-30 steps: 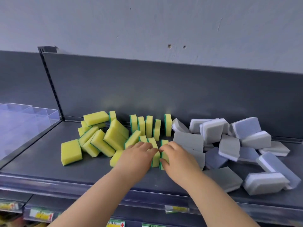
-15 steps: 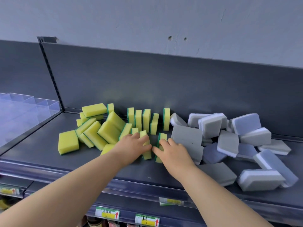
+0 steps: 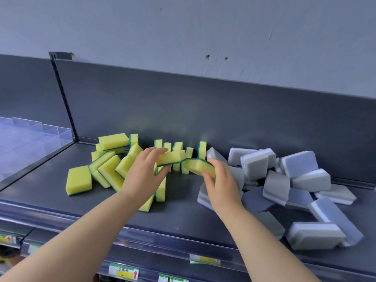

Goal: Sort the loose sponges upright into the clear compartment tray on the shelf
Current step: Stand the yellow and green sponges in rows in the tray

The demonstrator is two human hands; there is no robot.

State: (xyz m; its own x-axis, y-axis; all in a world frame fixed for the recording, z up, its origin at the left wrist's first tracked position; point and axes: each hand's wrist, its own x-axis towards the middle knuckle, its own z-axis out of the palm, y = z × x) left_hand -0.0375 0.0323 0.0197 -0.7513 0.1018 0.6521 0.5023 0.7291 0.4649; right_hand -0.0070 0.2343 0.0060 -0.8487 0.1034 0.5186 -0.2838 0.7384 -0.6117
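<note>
- A dark grey metal shelf (image 3: pixel 179 214) with a matching back panel (image 3: pixel 203 110) stands against a pale painted wall (image 3: pixel 183 27). Price labels (image 3: pixel 124 271) sit on the rail below.
- The clear compartment tray (image 3: pixel 30 139) lies at the far left on the next shelf bay, well apart from both hands. No sponge can be seen in it.
- The left hand (image 3: pixel 142 171) holds a yellow-and-green sponge (image 3: pixel 173 157) lifted off the shelf. Its fingers (image 3: pixel 156 151) lie over the top and the thumb is underneath, pinching the sponge across its thickness.
- The right hand (image 3: pixel 223 184) pinches a second yellow-and-green sponge (image 3: pixel 200 166) the same way. The two sponges nearly meet end to end.
- A loose yellow pile (image 3: pixel 109 165) lies flat and tilted to the left. A few yellow sponges stand in an upright row (image 3: pixel 177 146) by the back panel. The grey sponges (image 3: pixel 284 180) are tumbled on the right.
- Handling, as a judgement:
  - The sponges look very light and soft, with a stiffer green scouring face.
  - They should not slip or break, but a hard squeeze would likely bow the foam.
  - A light pinch across the two broad faces near the middle looks best, since it keeps the block square for standing on edge.
  - Being so light, upright ones could topple if nudged.
</note>
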